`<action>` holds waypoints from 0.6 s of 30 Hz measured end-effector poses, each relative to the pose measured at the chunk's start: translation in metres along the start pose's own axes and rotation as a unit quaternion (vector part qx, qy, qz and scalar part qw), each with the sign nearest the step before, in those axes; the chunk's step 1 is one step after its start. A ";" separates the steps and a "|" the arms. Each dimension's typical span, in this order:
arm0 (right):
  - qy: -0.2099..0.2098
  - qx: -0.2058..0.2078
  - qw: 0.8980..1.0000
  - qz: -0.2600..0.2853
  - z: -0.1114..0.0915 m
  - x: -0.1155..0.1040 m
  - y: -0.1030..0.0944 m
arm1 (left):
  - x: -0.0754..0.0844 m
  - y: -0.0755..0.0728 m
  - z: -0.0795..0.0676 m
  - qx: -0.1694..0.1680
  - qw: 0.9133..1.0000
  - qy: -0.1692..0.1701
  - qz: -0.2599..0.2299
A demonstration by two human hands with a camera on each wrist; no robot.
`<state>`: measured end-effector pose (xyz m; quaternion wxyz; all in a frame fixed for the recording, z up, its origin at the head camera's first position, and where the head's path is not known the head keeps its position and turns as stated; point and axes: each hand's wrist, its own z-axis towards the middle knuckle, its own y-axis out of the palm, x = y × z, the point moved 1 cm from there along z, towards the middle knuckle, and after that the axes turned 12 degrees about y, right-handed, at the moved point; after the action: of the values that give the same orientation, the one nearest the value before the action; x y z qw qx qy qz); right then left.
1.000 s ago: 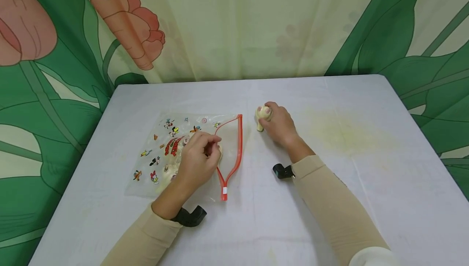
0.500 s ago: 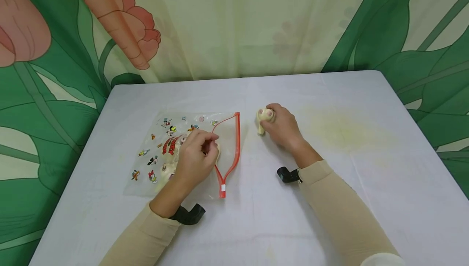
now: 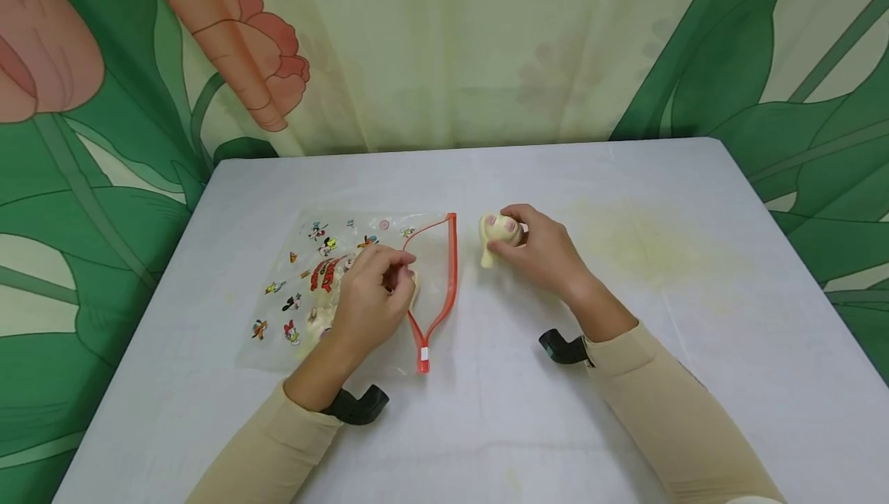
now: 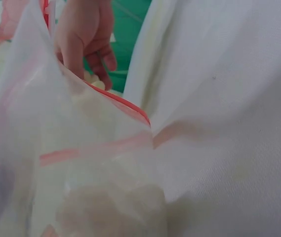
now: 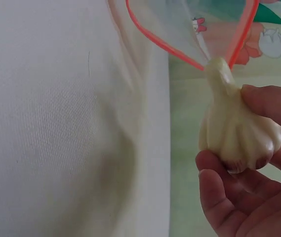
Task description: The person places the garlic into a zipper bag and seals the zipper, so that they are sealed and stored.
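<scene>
A clear zip bag with small cartoon prints lies on the white-covered table, its red-edged mouth gaping toward the right. My left hand pinches the upper lip of that mouth and lifts it off the lower one. Pale garlic bulbs show inside the bag, partly covered by this hand. Just right of the mouth, my right hand grips another garlic bulb between thumb and fingers, its stem pointing toward the bag in the right wrist view. Through the left wrist view the raised plastic fills the lower left.
Black wrist cameras stick out below both cuffs. The white tablecloth has a faint yellow stain right of the right hand. Behind the table's far edge hangs a printed curtain with leaves and flowers.
My right hand has drawn slightly nearer to me with the garlic bulb, which is tilted differently and looks larger. The left hand keeps its pinch on the bag in the same spot.
</scene>
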<state>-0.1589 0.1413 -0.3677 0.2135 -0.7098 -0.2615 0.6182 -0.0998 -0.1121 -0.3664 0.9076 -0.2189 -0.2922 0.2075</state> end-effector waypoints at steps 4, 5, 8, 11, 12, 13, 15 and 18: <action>-0.012 -0.021 1.000 0.019 -0.006 -0.002 0.006 | 0.000 -0.001 0.000 -0.004 1.000 -0.004 -0.002; -0.013 -0.026 0.999 0.024 -0.007 -0.003 0.007 | 0.001 -0.001 0.000 -0.005 1.000 -0.006 -0.003; -0.017 -0.038 0.999 0.035 -0.009 -0.005 0.012 | 0.001 -0.001 0.000 -0.006 1.000 -0.007 -0.004; -0.020 -0.047 0.998 0.039 -0.011 -0.008 0.017 | 0.001 -0.002 0.000 -0.006 1.000 -0.007 0.000; -0.021 -0.050 0.998 0.040 -0.011 -0.010 0.019 | 0.001 -0.002 0.000 -0.006 1.000 -0.007 0.001; -0.022 -0.052 0.998 0.041 -0.011 -0.011 0.021 | 0.001 -0.002 0.000 -0.006 1.000 -0.007 0.002; -0.026 -0.054 0.997 0.043 -0.012 -0.012 0.025 | 0.001 -0.002 0.000 -0.007 1.000 -0.007 0.003; -0.031 -0.057 0.997 0.046 -0.012 -0.013 0.031 | 0.002 -0.002 -0.001 -0.004 1.000 -0.007 0.003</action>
<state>-0.1453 0.1093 -0.3749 0.1363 -0.7126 -0.2698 0.6332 -0.0978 -0.1131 -0.3652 0.9040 -0.2225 -0.2984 0.2103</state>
